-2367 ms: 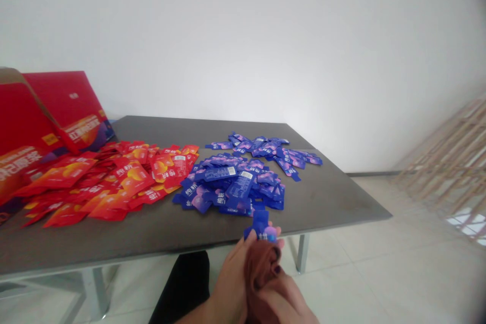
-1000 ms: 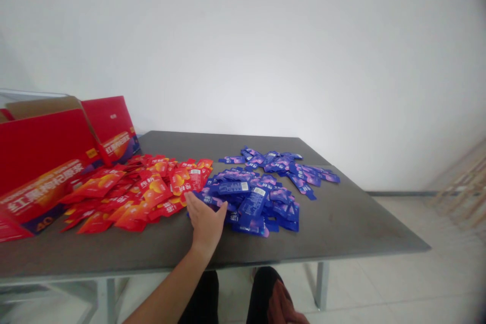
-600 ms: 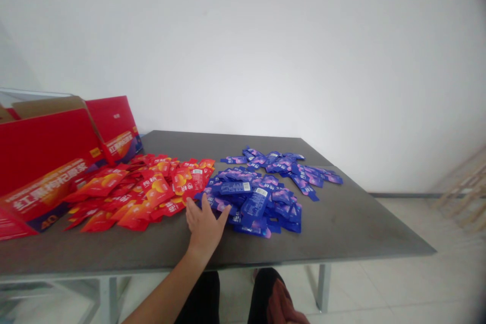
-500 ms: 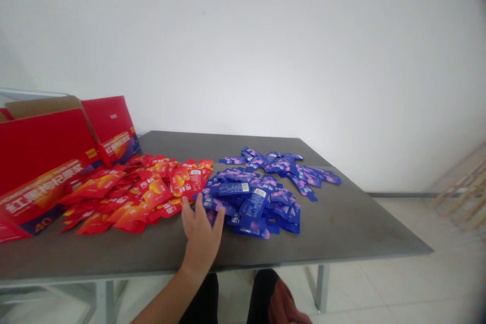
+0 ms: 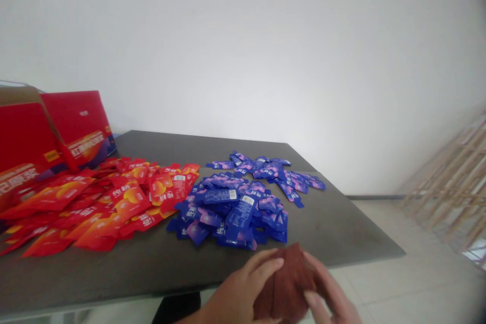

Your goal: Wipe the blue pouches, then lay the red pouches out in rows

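Observation:
Just past the table's front edge, my left hand [image 5: 245,281] and my right hand [image 5: 331,291] hold a reddish-brown, soft-looking bag [image 5: 289,279] between them. The fingers of both hands curl onto its sides. Whether its mouth is spread I cannot tell. Beyond the hands lies a heap of blue-purple sachets [image 5: 243,212] with white print, and a smaller group of the same sachets [image 5: 266,167] is spread behind it. To the left is a big pile of red-orange sachets [image 5: 125,197].
Two red printed cartons stand at the left, a near carton [image 5: 23,136] with raised flaps and a far carton [image 5: 81,116]. The dark grey table [image 5: 330,233] backs onto a white wall [image 5: 243,61]. Wooden slats [image 5: 451,177] lean at the far right.
My left hand has left the blue sachets' near edge and moved right and down to the bag. The bag has come up from the lower edge into both hands. The view has shifted right.

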`<act>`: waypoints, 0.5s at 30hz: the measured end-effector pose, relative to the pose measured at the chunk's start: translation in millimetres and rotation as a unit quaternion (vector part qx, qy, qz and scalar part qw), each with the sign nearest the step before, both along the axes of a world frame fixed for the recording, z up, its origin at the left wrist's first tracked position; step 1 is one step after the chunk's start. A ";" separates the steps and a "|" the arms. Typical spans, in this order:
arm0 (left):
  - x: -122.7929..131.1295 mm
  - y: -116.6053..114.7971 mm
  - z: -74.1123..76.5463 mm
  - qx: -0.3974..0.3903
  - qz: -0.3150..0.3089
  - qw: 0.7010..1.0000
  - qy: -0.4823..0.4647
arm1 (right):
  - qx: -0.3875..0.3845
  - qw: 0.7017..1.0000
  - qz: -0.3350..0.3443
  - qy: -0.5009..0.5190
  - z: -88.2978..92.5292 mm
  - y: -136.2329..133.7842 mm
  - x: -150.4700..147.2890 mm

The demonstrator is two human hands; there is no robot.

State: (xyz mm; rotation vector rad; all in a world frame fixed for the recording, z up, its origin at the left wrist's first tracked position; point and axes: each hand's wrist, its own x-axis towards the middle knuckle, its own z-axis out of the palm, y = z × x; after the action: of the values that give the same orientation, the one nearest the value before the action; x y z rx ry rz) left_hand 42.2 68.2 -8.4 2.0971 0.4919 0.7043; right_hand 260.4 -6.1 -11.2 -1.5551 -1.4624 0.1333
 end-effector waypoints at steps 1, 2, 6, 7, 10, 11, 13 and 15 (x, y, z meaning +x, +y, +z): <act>-1.2 4.0 2.7 0.013 0.010 1.000 0.015 | -0.017 0.999 -0.025 -0.019 4.9 15.4 13.2; -1.7 7.3 3.1 0.021 0.015 0.999 0.037 | -0.032 0.995 -0.088 -0.044 9.6 33.6 26.3; 1.7 15.3 -6.5 0.051 -0.027 0.989 0.137 | -0.134 0.969 -0.117 -0.170 21.6 119.1 67.0; 2.6 16.4 -8.1 0.060 -0.037 0.986 0.150 | -0.152 0.963 -0.111 -0.194 22.1 138.8 72.6; 2.7 18.9 -5.8 0.067 -0.041 0.985 0.154 | -0.217 0.937 -0.107 -0.251 18.5 182.8 79.3; 2.0 19.7 -3.3 0.062 -0.043 0.986 0.151 | -0.239 0.928 -0.110 -0.265 16.5 192.0 79.2; 0.2 21.2 1.6 0.047 -0.050 0.987 0.147 | -0.278 0.910 -0.117 -0.284 12.7 203.2 77.5; -1.3 22.0 4.4 0.034 -0.056 0.988 0.143 | -0.302 0.898 -0.121 -0.297 10.7 206.5 76.0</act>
State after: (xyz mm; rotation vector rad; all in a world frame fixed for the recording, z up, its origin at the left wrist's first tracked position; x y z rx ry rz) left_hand 40.9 90.2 -4.0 2.2844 0.5068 0.3618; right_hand 336.4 200.4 -0.5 -2.4291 -1.7703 -0.0516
